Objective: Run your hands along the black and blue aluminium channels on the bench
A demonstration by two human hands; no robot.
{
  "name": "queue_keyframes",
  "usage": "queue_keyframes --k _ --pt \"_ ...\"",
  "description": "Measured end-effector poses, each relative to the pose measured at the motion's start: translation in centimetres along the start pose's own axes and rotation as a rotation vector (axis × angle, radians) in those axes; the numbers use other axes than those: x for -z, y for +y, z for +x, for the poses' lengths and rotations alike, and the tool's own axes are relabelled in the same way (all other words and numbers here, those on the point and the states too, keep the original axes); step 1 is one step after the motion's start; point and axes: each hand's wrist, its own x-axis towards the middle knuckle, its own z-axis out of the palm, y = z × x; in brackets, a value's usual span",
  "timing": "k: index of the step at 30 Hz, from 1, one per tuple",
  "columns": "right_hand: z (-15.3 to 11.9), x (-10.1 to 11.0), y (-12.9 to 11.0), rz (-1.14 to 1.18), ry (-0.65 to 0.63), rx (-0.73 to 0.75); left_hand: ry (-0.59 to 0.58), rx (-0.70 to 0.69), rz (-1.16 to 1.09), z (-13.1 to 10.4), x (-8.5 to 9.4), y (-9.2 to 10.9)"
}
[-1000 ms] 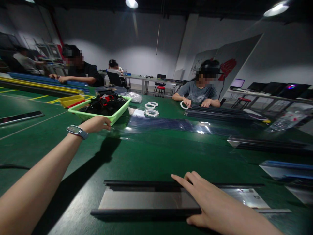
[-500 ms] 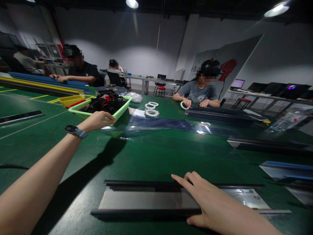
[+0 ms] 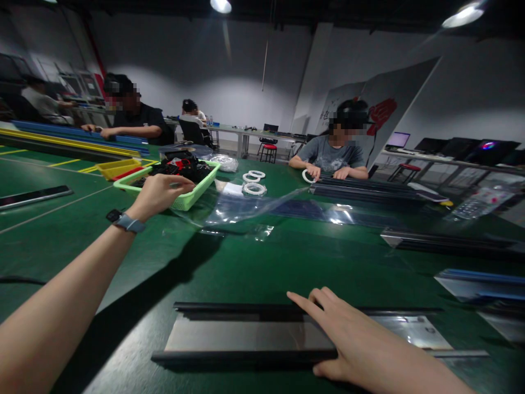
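My left hand (image 3: 166, 192) is raised beside the green basket (image 3: 191, 202), its fingers pinched on a clear plastic film (image 3: 241, 210). The film rises off the table and stretches to the right, partly lifted. Across the near part of the table lies a metal profile (image 3: 246, 335) with black edges. My right hand (image 3: 348, 334) rests over its middle, fingers spread, thumb at the near edge. Black and red parts (image 3: 184, 166) fill the basket.
White rings (image 3: 254, 189) lie behind the film. More profiles (image 3: 451, 243) are at the right, near a plastic bottle (image 3: 484, 202). A phone (image 3: 36, 197) lies at the left. A person (image 3: 334, 150) works across the green table (image 3: 262, 262).
My left hand has risen slightly, and the clear film has lifted and bunched up beneath and to the right of it. My right hand and the metal profile have stayed in place.
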Motion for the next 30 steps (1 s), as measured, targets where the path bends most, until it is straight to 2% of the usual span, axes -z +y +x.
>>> queue_keyframes --k 4,7,12,14,17,19,21,24,27,30 --pt "0.2 -0.2 0.3 0.004 0.017 0.015 0.142 -0.042 -0.025 0.2 0.3 1.1" --pt "0.2 -0.2 0.6 0.033 0.043 0.057 0.173 -0.072 -0.021 0.2 0.9 2.5" --pt "0.3 1.3 0.5 0.177 0.124 0.189 0.206 -0.158 -0.018 -0.1 2.1 7.1" --pt "0.6 2.1 0.2 0.238 0.236 0.213 0.235 -0.233 -0.003 -0.7 2.4 9.5" --pt "1.2 3.0 -0.1 0.322 0.545 0.197 0.225 -0.353 0.025 -2.3 2.4 12.6" --pt "1.3 3.1 -0.2 0.390 0.640 0.196 0.219 -0.431 0.032 -3.9 2.2 13.9" --pt "1.1 3.2 -0.3 0.447 0.680 0.210 0.185 -0.478 0.036 -5.7 2.2 14.3" --pt "0.4 3.3 -0.6 0.505 0.704 0.234 0.086 -0.554 0.040 -8.8 2.3 13.9" --pt "-0.5 3.4 -1.2 0.550 0.690 0.265 0.037 -0.617 0.020 -11.8 2.9 13.2" --pt "-1.1 3.4 -1.9 0.597 0.663 0.296 0.002 -0.637 0.026 -14.7 3.9 13.4"
